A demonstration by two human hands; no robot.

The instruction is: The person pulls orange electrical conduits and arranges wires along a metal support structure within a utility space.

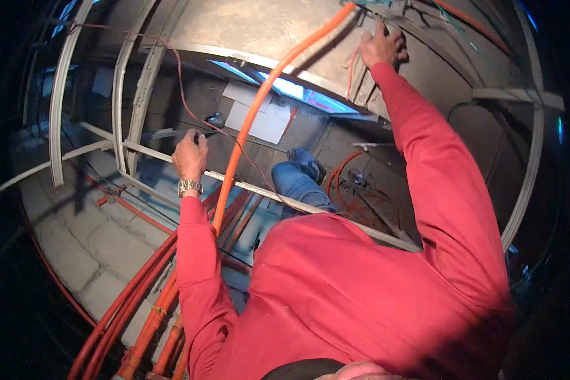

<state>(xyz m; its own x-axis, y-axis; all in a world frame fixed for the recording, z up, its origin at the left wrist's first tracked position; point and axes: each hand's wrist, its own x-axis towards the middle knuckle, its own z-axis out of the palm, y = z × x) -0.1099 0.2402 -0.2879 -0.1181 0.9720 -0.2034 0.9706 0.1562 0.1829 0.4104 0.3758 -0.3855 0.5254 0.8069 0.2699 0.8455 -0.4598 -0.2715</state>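
Observation:
My left hand (192, 154), with a watch at the wrist, is closed on a small dark tool (200, 136) near a thin reddish wire (178, 63); exactly what tool it is I cannot make out. At the upper right, my right hand (381, 47) rests with bent, parted fingers on a pale panel and bracket (365, 85), just below some bunched wires (373, 12). An orange corrugated conduit (266, 88) runs down from the top between my two hands.
Thin metal framing (63, 101) crosses both sides. Red and orange pipes (133, 304) run over grey blocks (107, 247) at lower left. Further down are white sheets (256, 120), a lit opening (288, 88), my jeans-clad leg (294, 183) and loose orange tubing (339, 180).

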